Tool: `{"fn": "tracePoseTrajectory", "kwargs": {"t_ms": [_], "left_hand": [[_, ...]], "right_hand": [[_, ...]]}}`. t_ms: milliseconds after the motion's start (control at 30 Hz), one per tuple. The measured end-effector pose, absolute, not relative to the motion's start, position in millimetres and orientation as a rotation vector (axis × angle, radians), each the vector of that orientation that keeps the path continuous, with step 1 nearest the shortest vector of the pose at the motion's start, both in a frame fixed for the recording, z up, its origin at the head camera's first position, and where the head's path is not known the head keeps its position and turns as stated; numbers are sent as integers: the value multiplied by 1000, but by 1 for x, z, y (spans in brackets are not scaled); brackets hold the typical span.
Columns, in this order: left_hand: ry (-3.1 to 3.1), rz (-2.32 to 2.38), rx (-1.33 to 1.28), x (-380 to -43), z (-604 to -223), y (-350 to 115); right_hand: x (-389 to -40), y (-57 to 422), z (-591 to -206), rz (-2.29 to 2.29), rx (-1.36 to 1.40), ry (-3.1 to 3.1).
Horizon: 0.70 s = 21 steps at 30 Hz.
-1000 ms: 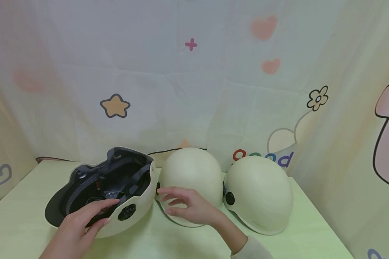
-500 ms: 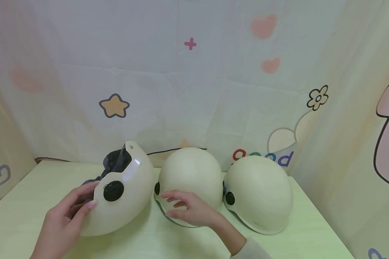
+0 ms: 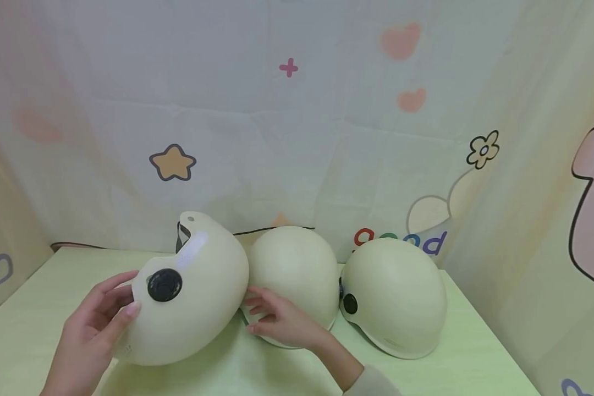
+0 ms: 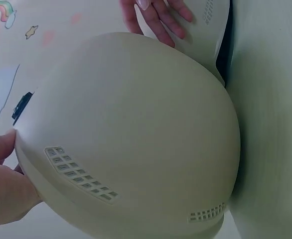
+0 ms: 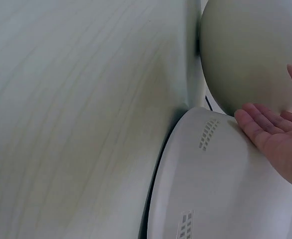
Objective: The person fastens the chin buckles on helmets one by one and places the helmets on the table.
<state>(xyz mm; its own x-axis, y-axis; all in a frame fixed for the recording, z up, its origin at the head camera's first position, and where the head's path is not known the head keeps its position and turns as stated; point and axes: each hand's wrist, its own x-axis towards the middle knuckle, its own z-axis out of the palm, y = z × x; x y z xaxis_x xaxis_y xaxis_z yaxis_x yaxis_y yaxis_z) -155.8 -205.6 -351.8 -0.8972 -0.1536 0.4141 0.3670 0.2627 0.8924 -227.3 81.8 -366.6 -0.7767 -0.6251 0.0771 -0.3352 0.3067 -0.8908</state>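
Three cream helmets stand side by side in the head view. The left helmet [image 3: 203, 297] is tipped on its side, its black round side disc [image 3: 165, 285] facing me and its inside mostly hidden. My left hand [image 3: 91, 330] pinches its left edge, thumb outside and fingers behind the rim. In the left wrist view, vent slots [image 4: 81, 174] show on its shell. My right hand [image 3: 289, 322] has its fingers loosely bent between this helmet and the middle helmet [image 3: 297, 264]. The right wrist view shows that hand's fingertips [image 5: 245, 117] right where the two shells meet.
The right helmet [image 3: 401, 297] sits upright close beside the middle one. All three rest on a pale green table [image 3: 475, 352]. Behind them hangs a printed curtain [image 3: 257, 137], with a thin dark cord [image 3: 272, 227] along the table's back.
The left helmet has been rolled from showing its black lining to showing its outer shell, and has shifted right against the middle helmet. My left hand has turned with it; the right hand moved slightly left.
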Motion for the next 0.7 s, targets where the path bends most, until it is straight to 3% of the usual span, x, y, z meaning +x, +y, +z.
{"fn": "tracePoseTrajectory", "kwargs": {"t_ms": [700], "left_hand": [[-1322, -2523, -324, -174, -372, -242]], "right_hand": [[-230, 74, -370, -1440, -819, 2285]]}}
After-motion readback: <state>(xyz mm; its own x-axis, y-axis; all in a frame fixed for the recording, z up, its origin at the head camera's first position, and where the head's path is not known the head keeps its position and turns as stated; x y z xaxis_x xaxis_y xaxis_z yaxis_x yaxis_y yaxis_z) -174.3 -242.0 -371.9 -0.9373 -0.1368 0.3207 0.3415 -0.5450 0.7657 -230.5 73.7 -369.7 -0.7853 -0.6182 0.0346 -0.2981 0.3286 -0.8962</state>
